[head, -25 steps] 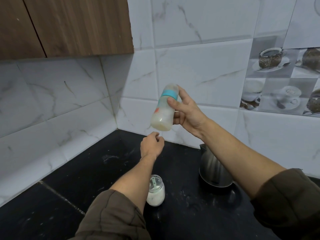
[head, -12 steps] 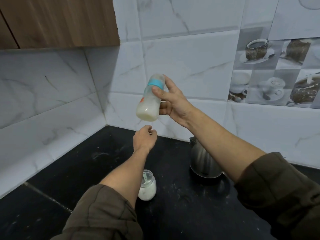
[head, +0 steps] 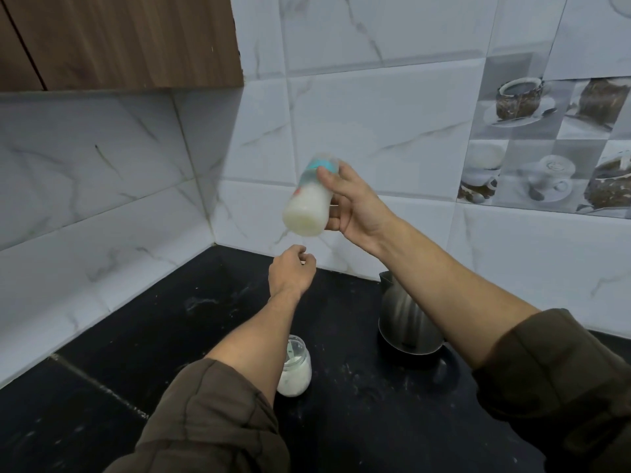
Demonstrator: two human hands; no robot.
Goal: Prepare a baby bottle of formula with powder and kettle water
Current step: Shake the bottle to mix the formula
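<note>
My right hand (head: 351,206) grips a baby bottle (head: 309,203) with a teal collar, held up in the air in front of the tiled wall. It is tilted, its base toward me, blurred, and holds milky white liquid. My left hand (head: 290,273) hangs below the bottle with fingers loosely curled, holding nothing. A steel kettle (head: 406,322) stands on the black counter under my right forearm. A small glass jar of white powder (head: 295,372) with a scoop inside sits beside my left forearm.
The black counter (head: 164,336) runs into a corner of white marble-look tiles. A wooden wall cabinet (head: 119,39) hangs at the upper left. Powder specks dust the counter near the jar and kettle.
The bottle has tilted and shifted in my right hand and is now blurred with motion. My left hand stays just below it.
</note>
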